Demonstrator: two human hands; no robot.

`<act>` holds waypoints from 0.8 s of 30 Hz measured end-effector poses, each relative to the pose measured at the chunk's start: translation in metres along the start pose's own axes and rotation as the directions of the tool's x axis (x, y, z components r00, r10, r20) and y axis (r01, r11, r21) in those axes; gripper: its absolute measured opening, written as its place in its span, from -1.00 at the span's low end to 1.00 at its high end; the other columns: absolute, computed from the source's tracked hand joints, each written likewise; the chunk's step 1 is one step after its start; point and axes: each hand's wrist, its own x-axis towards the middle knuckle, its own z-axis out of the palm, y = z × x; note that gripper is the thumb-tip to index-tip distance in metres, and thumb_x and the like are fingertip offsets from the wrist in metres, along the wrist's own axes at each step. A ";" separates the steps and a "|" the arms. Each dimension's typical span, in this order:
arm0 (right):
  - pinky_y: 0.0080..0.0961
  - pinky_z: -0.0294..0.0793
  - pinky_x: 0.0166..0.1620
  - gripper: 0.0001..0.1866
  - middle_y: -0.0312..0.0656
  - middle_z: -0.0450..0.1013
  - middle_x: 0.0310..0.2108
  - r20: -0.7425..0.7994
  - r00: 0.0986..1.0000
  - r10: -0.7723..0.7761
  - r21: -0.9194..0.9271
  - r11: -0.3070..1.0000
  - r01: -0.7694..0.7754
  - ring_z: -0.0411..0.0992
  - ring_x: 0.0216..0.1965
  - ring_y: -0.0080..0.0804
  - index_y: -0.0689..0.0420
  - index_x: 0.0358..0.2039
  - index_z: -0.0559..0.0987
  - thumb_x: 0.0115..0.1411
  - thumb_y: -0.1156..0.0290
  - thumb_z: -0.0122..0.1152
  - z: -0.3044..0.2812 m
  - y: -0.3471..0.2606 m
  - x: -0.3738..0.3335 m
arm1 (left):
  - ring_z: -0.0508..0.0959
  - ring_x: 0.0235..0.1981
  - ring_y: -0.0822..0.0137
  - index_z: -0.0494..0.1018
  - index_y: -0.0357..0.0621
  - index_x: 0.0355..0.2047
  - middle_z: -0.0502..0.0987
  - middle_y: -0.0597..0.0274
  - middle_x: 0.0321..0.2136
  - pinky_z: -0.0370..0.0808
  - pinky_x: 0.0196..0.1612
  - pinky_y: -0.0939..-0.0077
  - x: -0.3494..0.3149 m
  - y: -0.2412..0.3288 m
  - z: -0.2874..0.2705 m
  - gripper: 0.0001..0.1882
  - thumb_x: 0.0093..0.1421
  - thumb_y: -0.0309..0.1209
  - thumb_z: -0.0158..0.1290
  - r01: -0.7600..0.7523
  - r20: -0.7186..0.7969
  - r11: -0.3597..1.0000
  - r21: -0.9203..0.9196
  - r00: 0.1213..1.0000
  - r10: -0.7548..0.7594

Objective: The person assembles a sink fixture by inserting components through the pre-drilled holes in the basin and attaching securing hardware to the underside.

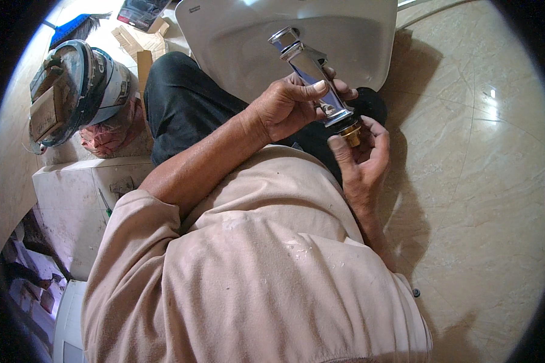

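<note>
A chrome basin tap [310, 72] is held tilted over my lap, its base toward me. My left hand [284, 106] is wrapped round the tap's body, thumb on top. At the tap's lower end, a brass nut [350, 136] sits just below a black ring. My right hand [369, 154] closes on this nut, thumb on one side and fingers on the other. Just beyond the tap lies the white ceramic washbasin [224, 45], close to my knees.
To the left, a bucket [118, 85] has a dirty dark lid with a cardboard box [49, 114] on it. A reddish plastic bag [112, 130] lies beside it. A screwdriver [108, 209] rests on a tiled ledge [66, 187]. Behind are a blue brush [71, 29] and torn cardboard [139, 43].
</note>
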 end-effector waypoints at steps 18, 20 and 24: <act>-0.33 0.53 0.00 -0.46 -0.14 0.45 -0.07 0.002 0.955 -0.296 -0.271 0.919 0.285 0.48 -0.05 -0.32 0.15 0.07 0.47 0.19 0.28 0.55 -0.005 0.004 -0.003 | 0.56 0.22 0.01 0.48 -0.14 0.02 0.68 0.10 -0.07 0.41 0.32 -0.15 0.003 -0.003 0.003 -0.71 0.31 -0.44 0.20 0.045 0.069 0.992 -0.117 0.997 -0.037; -0.29 0.52 0.02 -0.46 -0.11 0.45 -0.05 0.016 0.928 -0.371 -0.320 0.878 0.356 0.48 -0.03 -0.27 0.14 0.07 0.49 0.17 0.29 0.56 -0.005 -0.001 -0.001 | 0.55 0.23 0.01 0.48 -0.16 0.03 0.67 0.08 -0.06 0.42 0.33 -0.13 0.005 -0.008 -0.003 -0.70 0.32 -0.42 0.20 0.067 0.065 0.987 -0.147 0.996 -0.058; -0.24 0.51 0.04 -0.45 -0.08 0.44 -0.02 0.045 0.888 -0.457 -0.383 0.813 0.438 0.47 0.00 -0.19 0.13 0.07 0.52 0.13 0.33 0.58 -0.007 -0.009 0.001 | 0.54 0.24 0.00 0.47 -0.19 0.03 0.64 0.02 -0.03 0.43 0.35 -0.10 0.004 -0.010 -0.002 -0.70 0.33 -0.40 0.18 0.114 0.054 0.969 -0.220 0.993 -0.105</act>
